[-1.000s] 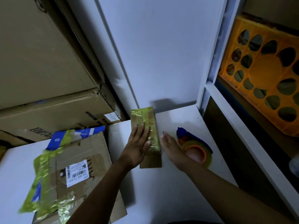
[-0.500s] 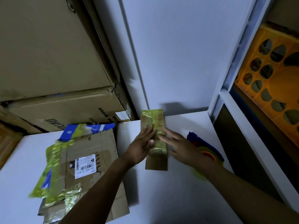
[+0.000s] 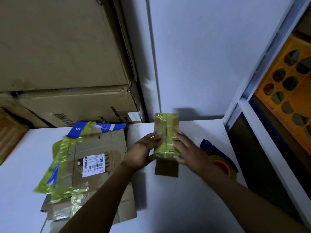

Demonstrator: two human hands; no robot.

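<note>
Left hand (image 3: 140, 153), right hand (image 3: 190, 152) flanking, touching taped box (image 3: 166, 130).

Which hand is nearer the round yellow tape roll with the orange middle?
Right. The right hand sits just beside the round yellow tape roll; the left hand is farther, across the yellow-taped brown cardboard box.

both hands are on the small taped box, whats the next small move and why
Likely smooth the yellow tape down toward you: left hand and right hand lie flat on the small box, whose near end is bare cardboard.
</note>
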